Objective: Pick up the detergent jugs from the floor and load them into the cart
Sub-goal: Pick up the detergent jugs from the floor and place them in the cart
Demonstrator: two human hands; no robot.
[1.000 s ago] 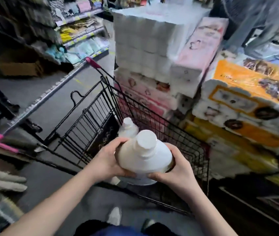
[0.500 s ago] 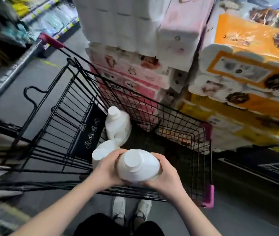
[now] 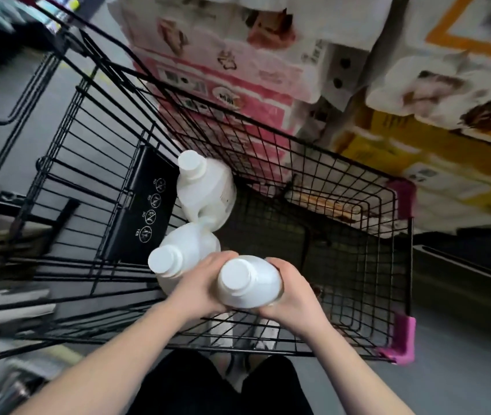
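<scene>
Gripped white detergent jug (image 3: 248,283) from both sides, cap up toward camera. Left hand (image 3: 205,290) curled round its left flank, right hand (image 3: 293,295) curled round its right. Held over near side of black wire cart (image 3: 322,172), above the basket. Noted second jug (image 3: 178,253) inside, just beside left hand. Noted third jug (image 3: 208,190) farther in, tilted, against black warning panel (image 3: 145,211) and apparently touching the second. Saw pink tissue packs (image 3: 223,70) stacked beyond cart.
</scene>
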